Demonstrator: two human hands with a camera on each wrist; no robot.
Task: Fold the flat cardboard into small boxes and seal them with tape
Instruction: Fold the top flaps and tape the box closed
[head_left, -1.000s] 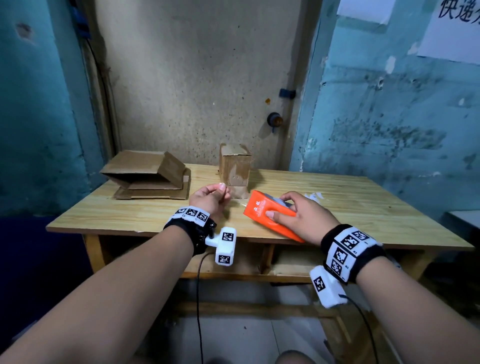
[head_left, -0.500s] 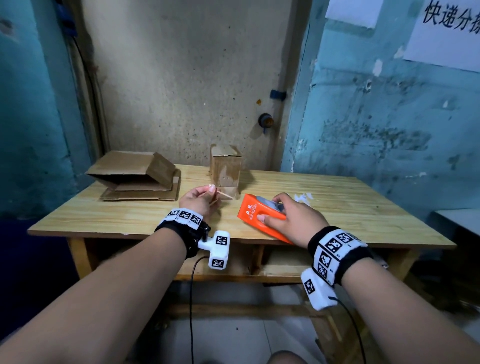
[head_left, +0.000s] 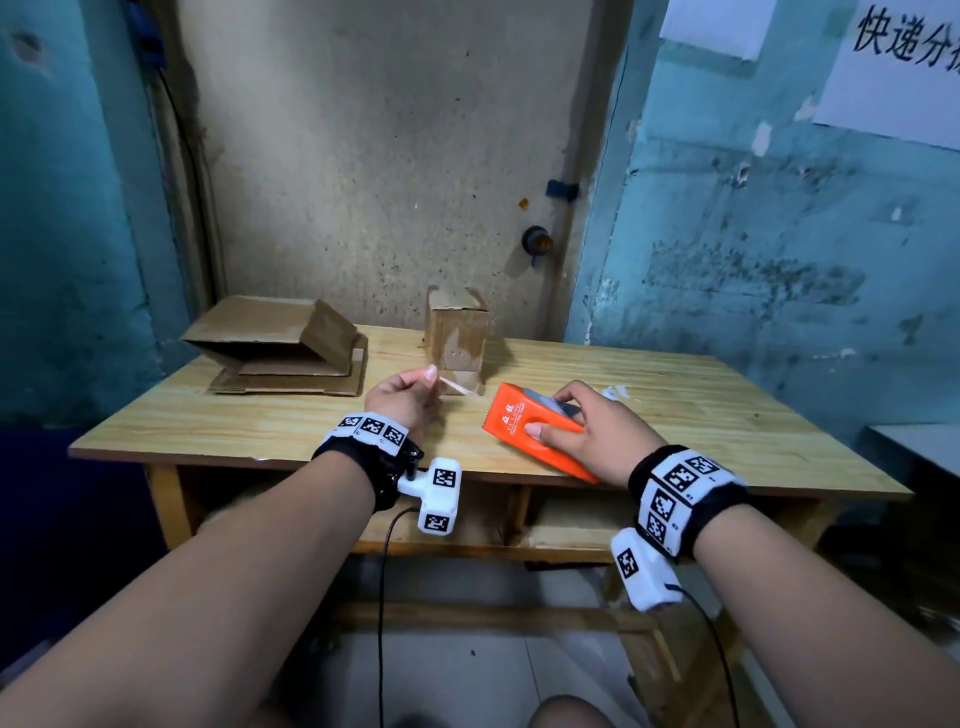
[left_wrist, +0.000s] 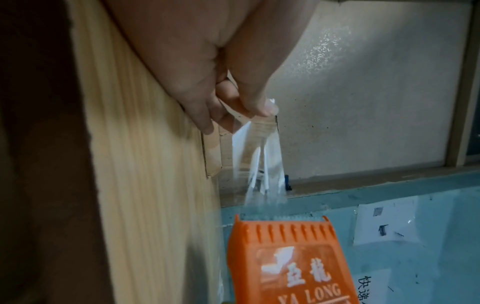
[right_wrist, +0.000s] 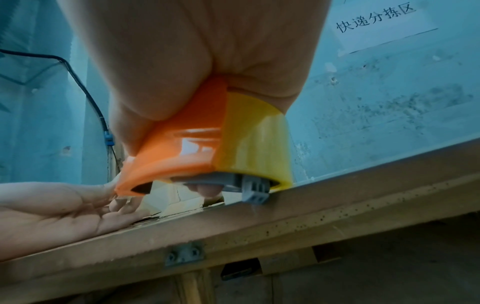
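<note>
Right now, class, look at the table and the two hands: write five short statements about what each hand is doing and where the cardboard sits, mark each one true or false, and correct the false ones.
1. The right hand grips the orange tape dispenser. True.
2. The left hand lies flat and holds nothing. False: it pinches the free end of the clear tape.
3. A small folded box stands upright on the table. True.
4. The flat cardboard stack lies to the right of the dispenser. False: it lies at the table's far left.
5. The dispenser is blue. False: orange, with a yellowish tape roll.
</note>
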